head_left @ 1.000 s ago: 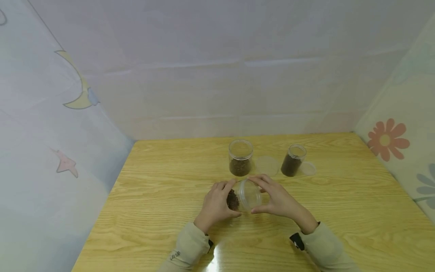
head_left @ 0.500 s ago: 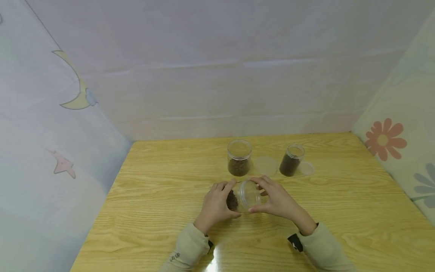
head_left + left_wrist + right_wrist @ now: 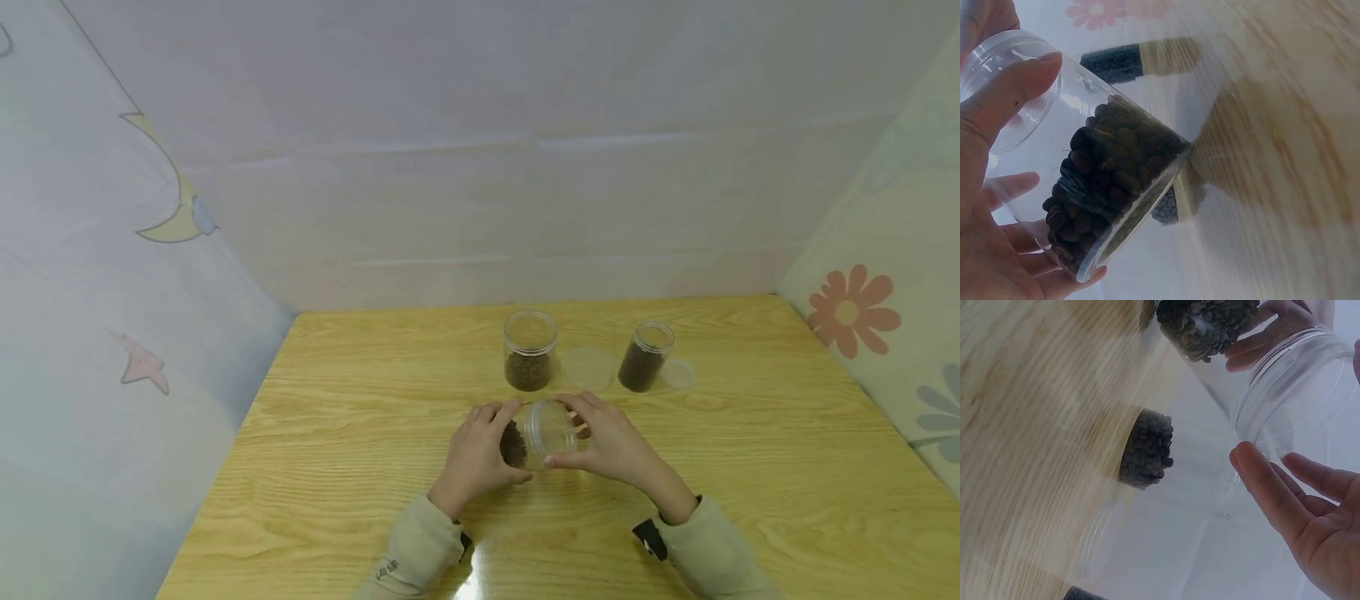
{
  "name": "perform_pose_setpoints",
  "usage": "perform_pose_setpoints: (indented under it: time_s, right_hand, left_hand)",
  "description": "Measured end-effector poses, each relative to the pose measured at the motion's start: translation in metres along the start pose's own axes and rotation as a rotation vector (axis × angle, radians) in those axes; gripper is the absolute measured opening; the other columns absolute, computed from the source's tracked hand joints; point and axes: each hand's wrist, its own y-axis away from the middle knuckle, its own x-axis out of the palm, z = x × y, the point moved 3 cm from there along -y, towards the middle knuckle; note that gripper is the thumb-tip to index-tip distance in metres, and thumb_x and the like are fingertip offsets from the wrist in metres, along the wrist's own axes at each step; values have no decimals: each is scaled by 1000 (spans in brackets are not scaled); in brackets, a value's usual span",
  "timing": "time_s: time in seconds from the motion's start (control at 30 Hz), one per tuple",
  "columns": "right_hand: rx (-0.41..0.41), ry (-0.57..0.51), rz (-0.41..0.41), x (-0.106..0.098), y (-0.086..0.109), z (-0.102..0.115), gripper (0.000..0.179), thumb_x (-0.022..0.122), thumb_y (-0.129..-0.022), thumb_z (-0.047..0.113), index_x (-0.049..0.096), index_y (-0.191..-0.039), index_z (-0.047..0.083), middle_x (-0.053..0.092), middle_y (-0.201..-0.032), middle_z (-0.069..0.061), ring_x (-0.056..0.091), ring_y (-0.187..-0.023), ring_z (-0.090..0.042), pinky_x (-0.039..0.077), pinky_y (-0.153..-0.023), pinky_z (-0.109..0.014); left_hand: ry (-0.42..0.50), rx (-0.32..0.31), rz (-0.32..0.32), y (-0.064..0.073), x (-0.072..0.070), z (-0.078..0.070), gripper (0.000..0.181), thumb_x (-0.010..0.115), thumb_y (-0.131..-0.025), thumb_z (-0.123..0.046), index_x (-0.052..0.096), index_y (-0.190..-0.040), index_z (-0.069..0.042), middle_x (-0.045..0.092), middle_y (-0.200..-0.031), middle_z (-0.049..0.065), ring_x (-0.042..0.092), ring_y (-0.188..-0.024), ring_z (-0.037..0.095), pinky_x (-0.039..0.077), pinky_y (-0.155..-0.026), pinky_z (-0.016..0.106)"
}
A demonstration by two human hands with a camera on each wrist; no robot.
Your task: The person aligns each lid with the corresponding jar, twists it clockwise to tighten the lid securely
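Observation:
My left hand [image 3: 480,450] grips a clear jar [image 3: 1079,131] part filled with dark brown beans [image 3: 513,444], like coffee beans. The jar tilts with its mouth toward the right, and its bottom edge is right at the tabletop in the left wrist view. Around the clear lid [image 3: 553,429] at that mouth curve the thumb and fingers of my right hand [image 3: 609,446]. In the right wrist view, its fingertips [image 3: 1249,456] meet the rim, while the thumb is mostly out of frame.
Behind my hands stands a wide uncovered jar [image 3: 530,367] of brown beans, with a clear lid [image 3: 587,368] lying beside it. Farther right are a narrower jar [image 3: 642,364] with dark contents and its lid [image 3: 679,374]. The wooden table [image 3: 337,467] meets fabric walls.
My right hand has turned slightly about the lid: its thumb has slid a little left and its fingertips a little right. The left hand and the jar stay in place.

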Motion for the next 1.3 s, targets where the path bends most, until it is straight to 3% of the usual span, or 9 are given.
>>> perform_pose_setpoints:
  time_s: [0.5,0.8,0.93,1.13,1.3]
  right_hand:
    - [53,20,1,2,0,3,84,73,-67,52,47,-126,-2,55,-108,-13,60,-85,-23,51,-64,-27]
    - [-4,131,-7,-1,2,7,85,71,-69,53,48,-126,-5,55,-117,-21,61,-85,-26,52,-66,-35]
    - [-10,138,-9,-4,4,8,85,71,-69,53,47,-128,-4,53,-121,-24,60,-93,-33,51,-72,-43]
    - [-140,136,-14,-9,6,10,82,75,-69,44,44,-132,1,43,-132,-21,44,-115,-44,43,-84,-56]
    - [-247,122,-4,-9,7,8,82,80,-66,32,43,-133,3,42,-134,-19,42,-119,-41,42,-87,-54]
  left_hand:
    - [6,11,-3,1,2,4,95,83,-57,-47,39,-135,-16,52,-121,10,50,-109,27,49,-80,42]
    - [-27,20,-1,1,1,3,95,83,-57,-48,39,-135,-17,52,-120,10,50,-108,27,50,-78,41]
    - [-22,23,-8,1,1,3,96,83,-56,-48,39,-135,-16,52,-120,10,50,-108,27,50,-78,41]
    - [-13,28,-19,2,1,3,96,84,-56,-47,39,-135,-15,52,-120,11,51,-108,27,49,-79,41]
    - [-21,32,-25,1,2,4,95,84,-56,-47,41,-134,-14,52,-119,10,51,-107,27,50,-79,40]
